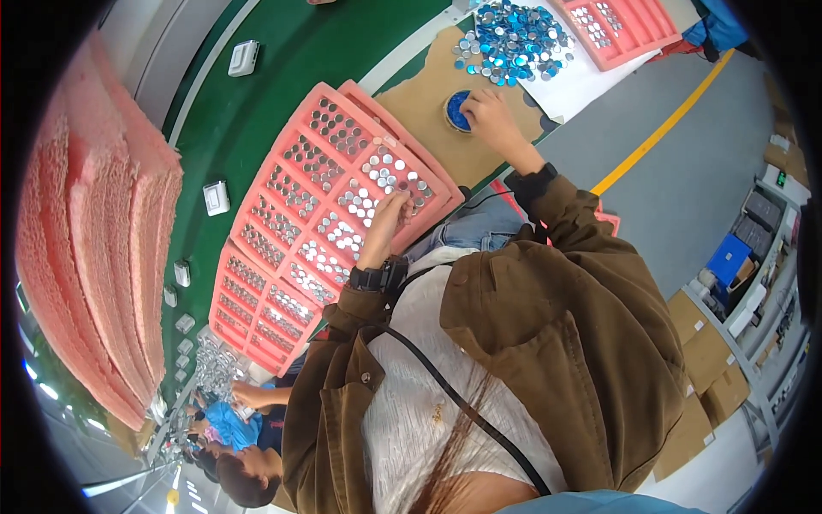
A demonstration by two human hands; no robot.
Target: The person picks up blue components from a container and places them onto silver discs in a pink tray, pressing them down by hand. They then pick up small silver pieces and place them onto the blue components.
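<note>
My left hand (387, 228) hovers over the near side of a pink foam tray (377, 130), fingertips pinched together among the small silver discs (384, 169) lying in its compartments. Whatever the fingertips hold, if anything, is too small to make out. Over a small round dish with blue contents (459, 111), my right hand (491, 118) bends its fingers down in a closed pinch. These fingertips are partly hidden, and so is anything between them. The dish rests on a sheet of brown cardboard (411, 96).
A heap of blue and silver discs (516, 44) lies beyond the dish, beside another pink tray (638, 26). White devices (244, 58) sit along the green work surface (224, 120). Stacked pink foam sheets (103, 231) stand at left. Other people (244, 475) are at lower left.
</note>
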